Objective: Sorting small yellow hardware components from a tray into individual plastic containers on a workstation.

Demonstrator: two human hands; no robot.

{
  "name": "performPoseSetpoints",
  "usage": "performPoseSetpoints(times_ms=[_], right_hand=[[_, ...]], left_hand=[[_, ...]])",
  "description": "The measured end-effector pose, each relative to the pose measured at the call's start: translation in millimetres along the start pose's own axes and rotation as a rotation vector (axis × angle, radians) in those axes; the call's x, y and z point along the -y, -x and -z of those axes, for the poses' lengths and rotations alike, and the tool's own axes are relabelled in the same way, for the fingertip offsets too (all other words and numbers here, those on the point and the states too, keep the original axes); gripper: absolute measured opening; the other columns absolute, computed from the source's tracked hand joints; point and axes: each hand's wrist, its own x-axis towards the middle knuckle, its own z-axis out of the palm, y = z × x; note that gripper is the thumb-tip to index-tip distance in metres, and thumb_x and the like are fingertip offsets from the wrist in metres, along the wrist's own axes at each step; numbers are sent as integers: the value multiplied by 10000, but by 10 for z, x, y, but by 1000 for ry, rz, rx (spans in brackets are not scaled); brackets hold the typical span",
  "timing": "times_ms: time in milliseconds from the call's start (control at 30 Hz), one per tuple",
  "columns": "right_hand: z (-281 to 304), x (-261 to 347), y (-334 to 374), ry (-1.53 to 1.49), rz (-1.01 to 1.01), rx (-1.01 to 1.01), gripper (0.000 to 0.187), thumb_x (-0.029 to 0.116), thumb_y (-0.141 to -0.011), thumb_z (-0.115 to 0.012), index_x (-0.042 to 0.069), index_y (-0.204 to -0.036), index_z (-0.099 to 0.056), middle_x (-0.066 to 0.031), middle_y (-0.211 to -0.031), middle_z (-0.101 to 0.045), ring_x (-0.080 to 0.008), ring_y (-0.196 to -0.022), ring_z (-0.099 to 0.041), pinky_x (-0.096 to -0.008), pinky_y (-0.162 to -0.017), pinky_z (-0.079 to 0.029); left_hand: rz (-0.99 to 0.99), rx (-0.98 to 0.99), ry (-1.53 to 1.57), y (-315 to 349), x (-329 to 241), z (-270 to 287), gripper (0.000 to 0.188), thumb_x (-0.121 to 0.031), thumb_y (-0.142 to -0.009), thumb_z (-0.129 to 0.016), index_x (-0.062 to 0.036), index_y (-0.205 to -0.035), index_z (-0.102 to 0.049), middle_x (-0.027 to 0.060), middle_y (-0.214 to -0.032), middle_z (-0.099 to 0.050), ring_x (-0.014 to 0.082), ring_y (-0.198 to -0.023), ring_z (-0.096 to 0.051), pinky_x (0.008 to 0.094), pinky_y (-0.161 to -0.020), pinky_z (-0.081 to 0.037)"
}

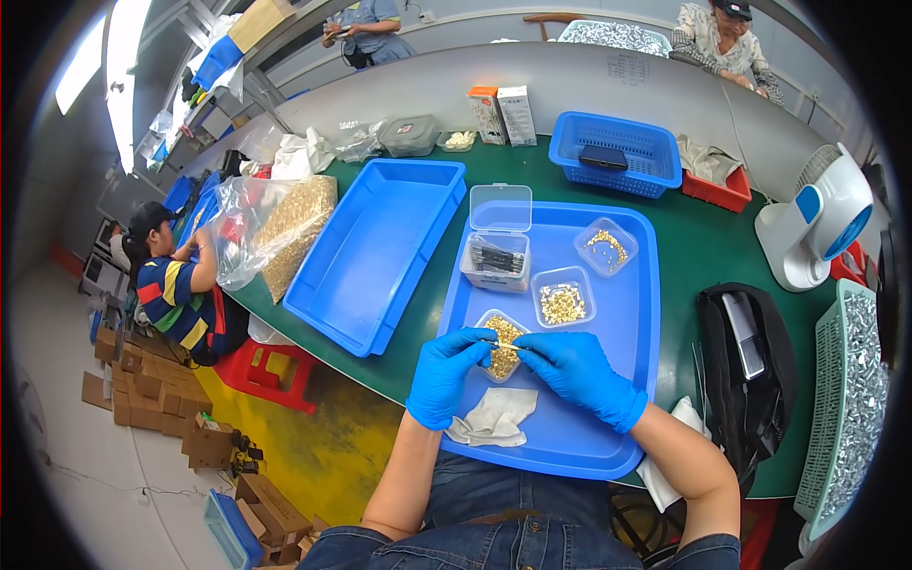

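Observation:
My left hand [450, 377] and my right hand [581, 373], both in blue gloves, meet fingertip to fingertip. Pinched between them is a small thin rod-like piece [504, 346], light gold and dark; its exact kind is too small to tell. Right below it stands a clear tub [497, 374] of small gold-coloured metal parts. Two more clear tubs, one fuller [562, 296] and one sparser [606, 247], hold similar parts. A lidded clear box [496, 261] with its lid up contains dark slim pieces. A white cloth [496, 418] lies beside my left wrist.
Everything before me stands in a blue tray [608, 446] on a green table [418, 366]. Left are another blue tray [366, 256] and a bag of gold parts [290, 228]. Rightward are a black bag [750, 370], a white fan [817, 223] and a green basket [841, 408]. Other people work nearby.

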Motion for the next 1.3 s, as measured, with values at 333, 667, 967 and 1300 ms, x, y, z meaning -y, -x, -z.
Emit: performPoseSetpoints(times_ms=[333, 667, 967, 1300], right_hand=[[-10, -6, 9, 35, 13, -1, 188, 180, -846, -602, 72, -990, -657, -128, -868, -659, -276, -722, -650, -322, -624, -514], [-18, -17, 14, 97, 18, 17, 184, 192, -849, -595, 89, -986, -660, -120, -858, -660, -274, -710, -647, -329, -609, -509], [9, 21, 1, 17, -82, 201, 235, 270, -900, -511, 128, -1056, -614, -101, -829, -652, -269, -697, -640, -348, -571, -493], [-1, -15, 10, 3, 4, 78, 233, 255, -893, -531, 137, -1075, -619, -111, -857, -654, -277, -701, -639, -334, -589, -499]], left_hand=[[-42, 2, -64, 28, -26, -35, 181, 35, -788, -620, 36, -965, -659, 83, -884, -647, 123, -738, -574, 234, -691, -479], [-52, -43, -56, 20, 14, -11, 179, 34, -785, -624, 27, -960, -662, 84, -890, -655, 122, -750, -594, 233, -705, -486], [-118, -33, -127, 63, -8, -135, 180, 49, -789, -610, 32, -960, -663, 85, -877, -657, 130, -769, -605, 235, -717, -491], [-59, -28, -152, 53, -53, -79, 198, 41, -798, -604, 30, -988, -661, 98, -906, -658, 136, -782, -605, 243, -718, -494]])
